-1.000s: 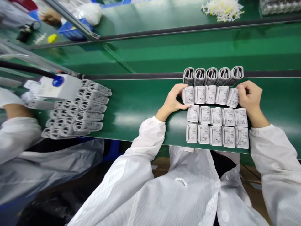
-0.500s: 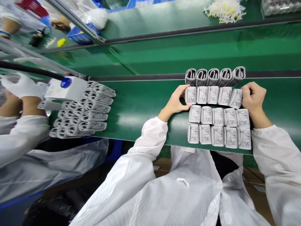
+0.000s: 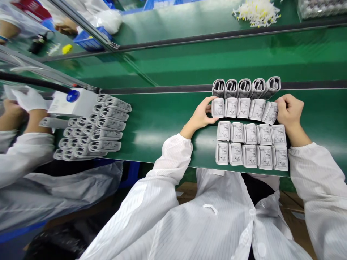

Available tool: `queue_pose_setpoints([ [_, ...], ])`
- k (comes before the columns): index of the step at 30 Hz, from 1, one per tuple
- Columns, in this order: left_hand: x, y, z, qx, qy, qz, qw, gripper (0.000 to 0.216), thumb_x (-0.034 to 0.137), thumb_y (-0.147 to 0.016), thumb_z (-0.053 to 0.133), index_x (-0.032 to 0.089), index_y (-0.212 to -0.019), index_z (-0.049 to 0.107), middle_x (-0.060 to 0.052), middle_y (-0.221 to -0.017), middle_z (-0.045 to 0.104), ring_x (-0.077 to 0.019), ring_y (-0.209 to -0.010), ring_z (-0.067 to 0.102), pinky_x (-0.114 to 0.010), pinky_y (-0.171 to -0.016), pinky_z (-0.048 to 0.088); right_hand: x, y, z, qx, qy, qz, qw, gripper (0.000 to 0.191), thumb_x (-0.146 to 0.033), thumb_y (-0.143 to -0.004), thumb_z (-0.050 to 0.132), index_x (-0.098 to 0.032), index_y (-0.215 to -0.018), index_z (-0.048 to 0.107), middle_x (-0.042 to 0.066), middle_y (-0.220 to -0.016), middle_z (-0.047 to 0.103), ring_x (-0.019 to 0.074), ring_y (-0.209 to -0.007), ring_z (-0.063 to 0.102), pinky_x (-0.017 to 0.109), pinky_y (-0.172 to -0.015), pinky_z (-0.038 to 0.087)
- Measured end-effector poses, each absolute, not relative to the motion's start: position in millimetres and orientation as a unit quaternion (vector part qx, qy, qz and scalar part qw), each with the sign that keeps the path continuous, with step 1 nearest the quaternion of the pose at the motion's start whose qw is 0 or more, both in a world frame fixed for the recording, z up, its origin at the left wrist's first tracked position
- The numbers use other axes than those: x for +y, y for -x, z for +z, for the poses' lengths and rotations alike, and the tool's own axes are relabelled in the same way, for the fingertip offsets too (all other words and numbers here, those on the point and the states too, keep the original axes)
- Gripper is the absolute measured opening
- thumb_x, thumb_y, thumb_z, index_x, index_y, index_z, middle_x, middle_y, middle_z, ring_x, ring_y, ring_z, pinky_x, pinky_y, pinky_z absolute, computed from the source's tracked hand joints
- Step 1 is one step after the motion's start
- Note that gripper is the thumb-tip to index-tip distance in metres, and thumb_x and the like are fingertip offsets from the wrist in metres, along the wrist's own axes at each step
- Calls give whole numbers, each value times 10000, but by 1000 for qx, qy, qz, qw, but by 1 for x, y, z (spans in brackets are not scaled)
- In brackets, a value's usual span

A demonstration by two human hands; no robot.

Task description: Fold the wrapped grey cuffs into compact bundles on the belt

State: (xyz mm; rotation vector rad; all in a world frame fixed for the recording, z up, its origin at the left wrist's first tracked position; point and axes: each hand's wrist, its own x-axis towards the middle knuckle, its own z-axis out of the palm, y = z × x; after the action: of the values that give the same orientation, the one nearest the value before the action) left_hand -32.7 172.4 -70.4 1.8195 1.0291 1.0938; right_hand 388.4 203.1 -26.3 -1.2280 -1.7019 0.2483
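Folded, printed paper leaflets stand in rows on the green bench in front of me. My left hand (image 3: 201, 113) has its thumb and fingers around the left end of the second row from the back, at its leftmost leaflet (image 3: 218, 108). At the other end, my right hand (image 3: 290, 112) is curled closed against the tilted rightmost leaflet (image 3: 270, 112); its fingertips are partly hidden. Behind this row stands another row of leaflets (image 3: 244, 89), rolled ends showing. Two nearer rows of leaflets (image 3: 249, 134) lie close to the bench edge, separated from the held row by a gap.
Left, many folded leaflets (image 3: 105, 134) are stacked beside a white box (image 3: 76, 103) with a blue round mark. A co-worker's gloved hand (image 3: 32, 100) is near it. Across a dark rail (image 3: 168, 88), white-and-yellow small parts (image 3: 256, 13) and a blue basket (image 3: 90, 39) sit on a raised shelf.
The row between my hands has shifted slightly away from me, widening the gap to the nearer rows. The co-worker's hands at the left have moved a little.
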Motion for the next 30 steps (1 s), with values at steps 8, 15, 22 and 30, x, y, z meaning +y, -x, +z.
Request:
queue_pose_setpoints([
  [8,172,32,-68,395,-714,435,380,1022,712,-791,1033,323,-1631,602,-190,-1649,656,-366,-1331,807,-465,-1024,724,205,-390,-29,-699,528,111,469,362,-484,-1024,599,-316,-711,526,35,-681,584,245,-648,536,455,-681,389],
  [15,175,34,-71,376,-723,442,375,1001,657,-789,1057,340,-1629,615,-161,-1615,676,-342,-1304,815,-417,-1000,717,204,-388,-27,-693,520,122,484,458,-572,-1061,626,-306,-700,536,32,-674,580,232,-650,517,448,-677,364],
  [22,176,35,-73,370,-728,449,364,975,639,-801,1055,351,-1626,621,-150,-1583,691,-316,-1262,827,-389,-963,719,205,-389,-26,-694,527,131,472,524,-654,-1082,628,-310,-698,534,41,-671,593,232,-647,506,460,-668,369],
  [30,177,37,-75,374,-727,447,363,989,656,-790,1060,338,-1619,625,-154,-1579,692,-321,-1260,826,-408,-978,732,205,-387,-27,-693,520,127,483,470,-581,-1065,642,-304,-701,537,28,-673,568,229,-640,514,451,-676,364],
])
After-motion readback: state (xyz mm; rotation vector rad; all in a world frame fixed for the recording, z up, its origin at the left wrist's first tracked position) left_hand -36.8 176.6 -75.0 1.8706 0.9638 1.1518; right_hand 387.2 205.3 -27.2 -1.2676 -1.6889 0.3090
